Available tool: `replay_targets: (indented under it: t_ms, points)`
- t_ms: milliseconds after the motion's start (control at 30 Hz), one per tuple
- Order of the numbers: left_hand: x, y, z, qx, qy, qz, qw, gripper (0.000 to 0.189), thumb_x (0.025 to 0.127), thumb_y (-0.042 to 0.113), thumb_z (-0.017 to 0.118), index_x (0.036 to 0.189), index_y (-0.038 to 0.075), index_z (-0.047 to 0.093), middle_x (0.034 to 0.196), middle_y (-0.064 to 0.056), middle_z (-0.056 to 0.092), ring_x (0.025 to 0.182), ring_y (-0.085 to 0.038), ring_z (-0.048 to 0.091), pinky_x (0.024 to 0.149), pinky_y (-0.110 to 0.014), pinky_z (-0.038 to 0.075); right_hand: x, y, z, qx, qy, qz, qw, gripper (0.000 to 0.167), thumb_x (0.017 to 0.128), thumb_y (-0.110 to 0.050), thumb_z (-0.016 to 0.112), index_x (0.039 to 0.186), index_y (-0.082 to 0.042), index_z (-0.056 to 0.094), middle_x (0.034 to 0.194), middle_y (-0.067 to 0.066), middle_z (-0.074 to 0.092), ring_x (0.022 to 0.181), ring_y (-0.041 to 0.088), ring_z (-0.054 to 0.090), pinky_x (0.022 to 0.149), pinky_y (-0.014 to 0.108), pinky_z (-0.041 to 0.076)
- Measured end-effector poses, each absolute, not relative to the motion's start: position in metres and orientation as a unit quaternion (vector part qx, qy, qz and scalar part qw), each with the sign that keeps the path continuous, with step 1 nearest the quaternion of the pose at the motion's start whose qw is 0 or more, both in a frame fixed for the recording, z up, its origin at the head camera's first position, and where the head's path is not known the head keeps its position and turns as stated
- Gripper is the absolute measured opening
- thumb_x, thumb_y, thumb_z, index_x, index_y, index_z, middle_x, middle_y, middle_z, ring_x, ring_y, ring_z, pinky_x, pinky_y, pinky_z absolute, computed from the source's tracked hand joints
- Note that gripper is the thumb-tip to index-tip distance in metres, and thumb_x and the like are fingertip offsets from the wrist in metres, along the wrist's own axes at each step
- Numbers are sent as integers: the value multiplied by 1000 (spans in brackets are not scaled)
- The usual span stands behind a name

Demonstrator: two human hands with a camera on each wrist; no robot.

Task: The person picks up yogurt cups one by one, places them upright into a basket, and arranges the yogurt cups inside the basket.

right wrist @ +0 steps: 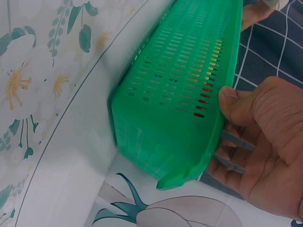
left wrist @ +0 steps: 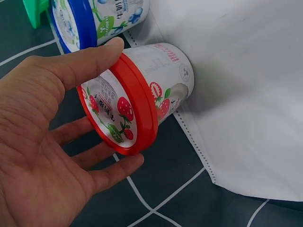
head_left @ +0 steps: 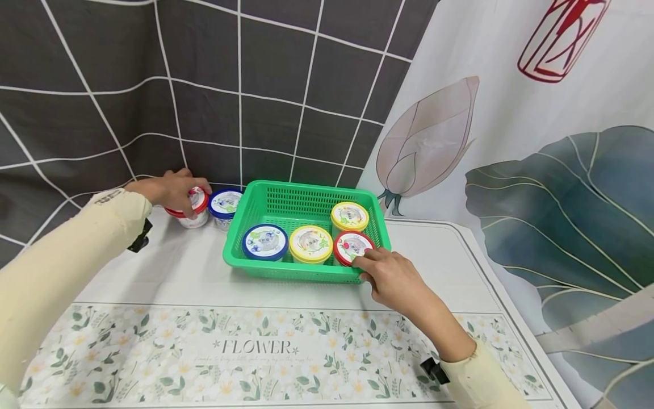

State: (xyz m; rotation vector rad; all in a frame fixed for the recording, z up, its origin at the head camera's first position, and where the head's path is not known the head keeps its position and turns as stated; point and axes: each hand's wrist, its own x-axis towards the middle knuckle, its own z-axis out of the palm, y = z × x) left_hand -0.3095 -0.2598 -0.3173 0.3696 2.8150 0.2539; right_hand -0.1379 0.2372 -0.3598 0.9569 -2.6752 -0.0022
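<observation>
At the left, by the dark backdrop, a white tub with a red lid [left wrist: 142, 109] and strawberry prints stands on the table. My left hand [head_left: 176, 190] holds it by the lid, thumb on one side and fingers round the other. Beside it is a blue-lidded tub [head_left: 225, 203] with blueberry prints. In the middle stands a green basket [right wrist: 161, 94] with slotted walls. My right hand [head_left: 393, 278] grips its rim at the near right corner, thumb outside and fingers over the edge. That hand is right beside a red-lidded tub [head_left: 352, 245] inside.
The basket also holds a blue-lidded tub [head_left: 265, 241] and two yellow-lidded tubs, one in the front row [head_left: 310, 243] and one behind [head_left: 349, 216]. A dark gridded cloth [head_left: 204, 113] rises behind the table. A floral strip [head_left: 255, 363] runs along the near side.
</observation>
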Motion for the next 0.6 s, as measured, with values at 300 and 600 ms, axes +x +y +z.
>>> replay_targets:
  t_ms: [300, 600]
  points:
    - [-308, -259, -302, 127, 977, 77, 152, 85, 78, 18, 97, 153, 14, 58, 150, -38, 43, 135, -68, 39, 95, -73, 64, -137, 238, -360, 333, -930, -1, 153, 25, 94, -3, 87, 114, -15, 80, 96, 2, 73, 89, 23, 64, 73, 42, 60]
    - [-308, -261, -298, 129, 976, 70, 163, 84, 77, 19, 97, 152, 15, 60, 147, -36, 45, 133, -67, 40, 93, -70, 65, -137, 239, -360, 330, -932, 2, 149, 26, 94, -2, 87, 114, -16, 80, 97, 2, 73, 89, 24, 65, 74, 43, 61]
